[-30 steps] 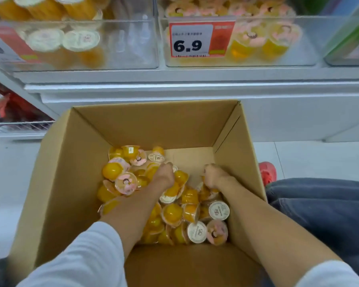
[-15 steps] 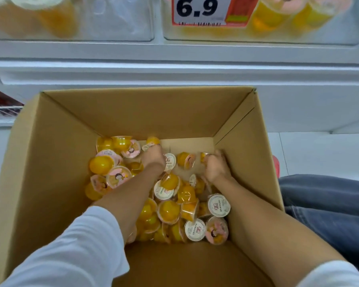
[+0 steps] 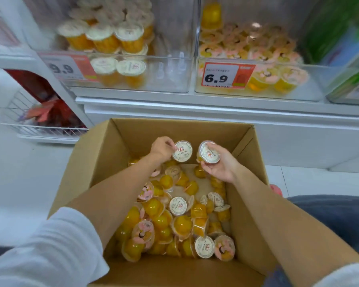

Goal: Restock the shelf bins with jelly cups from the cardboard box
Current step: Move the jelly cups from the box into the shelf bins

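Note:
An open cardboard box (image 3: 87, 166) sits on the floor below the shelf, with several yellow jelly cups (image 3: 164, 216) heaped in its bottom. My left hand (image 3: 161, 149) is raised above the heap, pinching a white-lidded jelly cup (image 3: 182, 151) by its edge. My right hand (image 3: 221, 164) holds a second white-lidded jelly cup (image 3: 209, 152) beside it. On the shelf, a clear left bin (image 3: 166, 79) holds white-lidded cups and a clear right bin (image 3: 311, 88) holds pink-lidded cups.
Price tags reading 9.9 (image 3: 67, 68) and 6.9 (image 3: 219, 76) hang on the bin fronts. A white wire basket (image 3: 29, 129) with red packets stands low at the left. Green packaging (image 3: 340, 38) fills the bin at far right. My jeans-clad knee (image 3: 330, 214) is beside the box.
Both hands have come up out of the heap, each now holding a white-lidded cup above the box. The view has tilted up, showing more of the shelf bins.

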A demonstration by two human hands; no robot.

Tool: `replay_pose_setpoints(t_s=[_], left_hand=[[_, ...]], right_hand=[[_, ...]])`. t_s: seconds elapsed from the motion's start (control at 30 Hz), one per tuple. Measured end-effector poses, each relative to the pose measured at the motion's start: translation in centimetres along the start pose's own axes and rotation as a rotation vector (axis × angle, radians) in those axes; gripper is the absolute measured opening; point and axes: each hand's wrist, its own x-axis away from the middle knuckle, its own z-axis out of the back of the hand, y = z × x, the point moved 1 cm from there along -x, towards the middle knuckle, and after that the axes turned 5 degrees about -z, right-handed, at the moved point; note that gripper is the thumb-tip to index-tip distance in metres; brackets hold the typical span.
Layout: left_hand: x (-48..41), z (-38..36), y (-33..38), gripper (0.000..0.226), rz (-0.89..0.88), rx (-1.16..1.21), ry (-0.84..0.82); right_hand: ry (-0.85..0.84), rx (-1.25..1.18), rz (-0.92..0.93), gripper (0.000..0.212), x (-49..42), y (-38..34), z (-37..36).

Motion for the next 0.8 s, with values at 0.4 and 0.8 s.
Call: replay_pose_setpoints(t_s=[0.4, 0.8], left_hand=[[7.5, 18.5, 14.0, 0.018, -0.319, 0.128, 0.194], [2.4, 31.7, 16.1, 0.034, -0.125, -0.336, 0.488]], right_hand=[[-0.223, 0.378, 0.375, 0.008, 14.1, -5.8, -18.8], [0.050, 0.652, 0.573, 0.033, 10.2, -10.9, -32.5]])
